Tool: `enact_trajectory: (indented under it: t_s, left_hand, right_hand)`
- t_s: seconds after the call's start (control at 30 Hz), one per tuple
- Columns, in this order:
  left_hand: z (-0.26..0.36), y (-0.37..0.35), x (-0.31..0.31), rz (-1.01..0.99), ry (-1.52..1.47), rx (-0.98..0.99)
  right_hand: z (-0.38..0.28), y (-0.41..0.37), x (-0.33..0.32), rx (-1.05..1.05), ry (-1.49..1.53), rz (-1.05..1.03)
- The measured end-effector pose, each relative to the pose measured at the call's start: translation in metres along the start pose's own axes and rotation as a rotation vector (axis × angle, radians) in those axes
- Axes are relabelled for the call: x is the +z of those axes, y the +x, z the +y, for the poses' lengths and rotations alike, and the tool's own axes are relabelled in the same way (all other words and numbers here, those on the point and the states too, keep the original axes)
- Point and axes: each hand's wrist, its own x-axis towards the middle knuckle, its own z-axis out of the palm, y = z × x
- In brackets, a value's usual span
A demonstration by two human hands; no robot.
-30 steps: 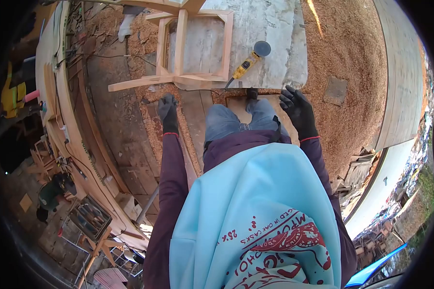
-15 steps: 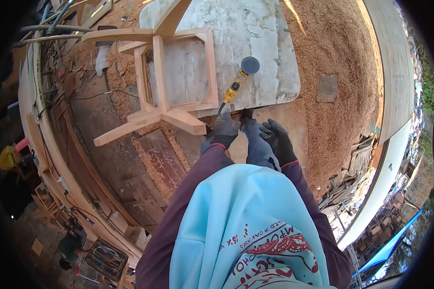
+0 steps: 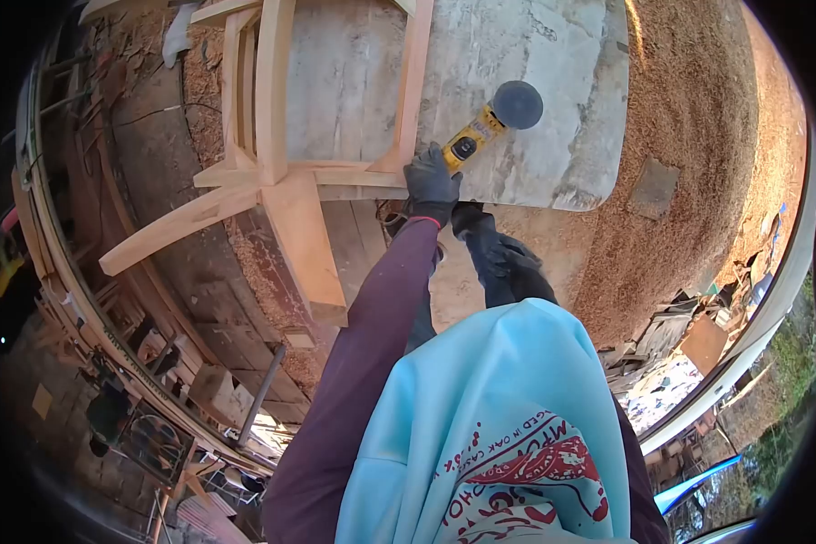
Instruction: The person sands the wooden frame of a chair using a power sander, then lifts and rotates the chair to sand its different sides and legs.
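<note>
A yellow angle grinder (image 3: 474,138) with a round dark grey disc lies on the worn pale board, disc pointing up and to the right. My left hand (image 3: 432,183), in a dark glove, is closed around the rear end of its body. My right hand (image 3: 510,257), gloved too, is low by my legs to the right; its fingers look loosely stretched and hold nothing I can see. Left of the grinder, a bare wooden chair frame (image 3: 274,100) lies on the board, one broad leg (image 3: 304,240) reaching toward me.
The pale board (image 3: 553,54) has a rounded corner at its near right. Wood shavings (image 3: 698,109) cover the ground to the right, with a flat square piece (image 3: 654,189) on them. Scrap wood (image 3: 666,326) is piled at lower right. A cable (image 3: 159,111) runs along the left.
My left hand has moved forward onto the grinder's rear end and closed on it. The view has shifted closer, so the chair frame appears larger and farther left. My right hand stays near my legs.
</note>
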Motion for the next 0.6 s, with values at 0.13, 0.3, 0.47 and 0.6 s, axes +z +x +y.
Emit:
enact_trajectory:
  t_s: [0.13, 0.3, 0.47, 0.6]
  left_hand:
    - [-0.008, 0.009, -0.009, -0.051, -0.115, 0.087]
    - [0.012, 0.001, -0.024, -0.276, -0.430, -0.091]
    - [0.037, -0.051, -0.077, -0.465, -1.342, -0.305]
    - [0.055, -0.099, -0.102, -0.550, -1.535, -0.252]
  right_hand:
    - [-0.022, 0.014, 0.006, -0.001, -0.119, 0.047]
    - [-0.045, 0.050, 0.030, -0.044, 0.042, 0.073]
    - [-0.046, 0.083, 0.043, -0.047, 0.171, -0.182]
    - [-0.057, 0.065, 0.075, -0.043, 0.332, -0.444]
